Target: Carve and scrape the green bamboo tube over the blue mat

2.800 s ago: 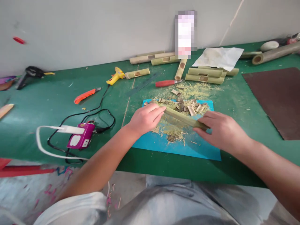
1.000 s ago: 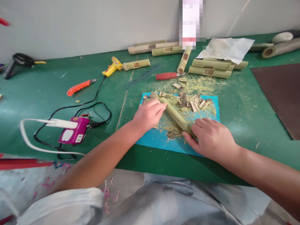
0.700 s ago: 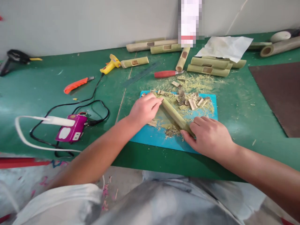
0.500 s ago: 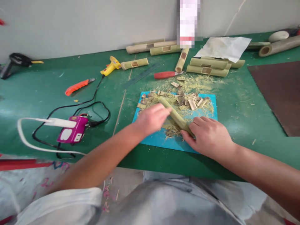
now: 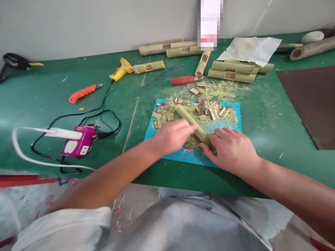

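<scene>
Bamboo tube (image 5: 190, 120), between both hands (image 5: 205, 139)

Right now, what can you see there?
Bamboo tube: one, green, in right hand
Sheet: one, blue, beneath tube
Chips: many, tan and brown, mostly on sheet
Other tubes: several, green to brown, back
Glue gun: one, yellow, back left
Cutter: one, orange, left
Knife: one, red-handled, behind sheet
Adapter: one, purple, left
Plug: one, white, at adapter
Cables: black and white, left
Black tool: one, far left
Paper: one, white, over back-right tubes
Mat: one, brown, right
Rounded object: one, white, back right
Pixelated panel: one, whitish, back
Table: one, green, beneath everything
Wall: one, grey, behind
Left hand: one, bare, blurred, by tube
Right hand: one, bare, at tube's near end
</scene>
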Motion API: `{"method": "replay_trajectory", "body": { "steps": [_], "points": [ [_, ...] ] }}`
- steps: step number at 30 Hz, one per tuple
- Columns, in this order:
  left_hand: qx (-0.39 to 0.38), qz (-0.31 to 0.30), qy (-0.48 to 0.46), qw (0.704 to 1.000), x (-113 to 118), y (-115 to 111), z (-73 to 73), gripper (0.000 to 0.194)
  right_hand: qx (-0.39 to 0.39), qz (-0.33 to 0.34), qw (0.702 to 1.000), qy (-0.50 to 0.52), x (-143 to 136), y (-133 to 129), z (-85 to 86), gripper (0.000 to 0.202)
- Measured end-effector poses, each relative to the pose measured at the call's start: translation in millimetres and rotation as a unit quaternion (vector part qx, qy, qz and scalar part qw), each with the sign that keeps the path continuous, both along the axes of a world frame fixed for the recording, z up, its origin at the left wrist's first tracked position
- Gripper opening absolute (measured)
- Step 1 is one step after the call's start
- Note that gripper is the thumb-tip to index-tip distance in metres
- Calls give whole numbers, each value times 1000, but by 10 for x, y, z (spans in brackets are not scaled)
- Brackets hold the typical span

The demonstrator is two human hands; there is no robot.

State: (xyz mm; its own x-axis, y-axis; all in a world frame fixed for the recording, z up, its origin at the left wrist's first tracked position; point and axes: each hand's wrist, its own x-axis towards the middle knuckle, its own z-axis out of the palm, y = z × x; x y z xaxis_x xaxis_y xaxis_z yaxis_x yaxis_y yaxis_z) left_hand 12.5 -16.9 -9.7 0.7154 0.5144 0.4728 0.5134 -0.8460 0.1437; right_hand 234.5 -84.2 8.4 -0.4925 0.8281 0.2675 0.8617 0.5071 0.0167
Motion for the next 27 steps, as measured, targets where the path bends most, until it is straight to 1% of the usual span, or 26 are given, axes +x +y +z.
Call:
{"method": "replay_trajectory", "body": {
  "steps": [2, 3, 6, 7, 10, 11, 14, 15, 18, 21, 22, 26, 27],
  "points": [
    [26, 41, -32, 998, -2, 11, 6, 27, 9, -1, 1000, 0, 0, -1, -5, 38],
    [37, 49, -39, 997, 0, 15, 9, 27, 13, 1, 1000, 1, 0, -2, -8, 38],
    [23, -26, 1, 999, 12, 17, 16, 25, 14, 8, 1000, 0, 0, -2, -12, 36],
    [23, -34, -6, 999, 12, 21, 17, 23, 12, 7, 1000, 0, 0, -1, -12, 36],
    [34, 52, -52, 997, 6, 41, 18, 25, 10, 4, 1000, 1, 0, -1, -12, 38],
    [32, 53, -42, 997, 5, 42, 18, 27, 12, 7, 1000, 3, 0, -2, -13, 38],
    [-9, -14, 9, 1000, 10, 30, 13, 26, 11, 10, 1000, 8, -2, -4, -16, 37],
    [-7, -6, -2, 1000, 11, 30, 10, 27, 10, 6, 1000, 10, -3, -4, -16, 38],
    [25, 54, -40, 997, 13, 39, 3, 27, 5, -3, 1000, 12, -9, -4, -17, 38],
    [10, -8, -5, 1000, 24, 40, 8, 24, 7, 4, 1000, 13, -12, -3, -19, 36],
    [8, -19, -6, 1000, 29, 42, 14, 24, 7, 4, 1000, 13, -12, -3, -20, 36],
    [35, 47, -53, 997, 49, 37, 42, 25, 1, 0, 1000, 7, -8, -4, -17, 38],
    [24, 24, -38, 999, 55, 29, 45, 26, 0, 1, 1000, 5, -6, -5, -16, 37]
  ]
}}
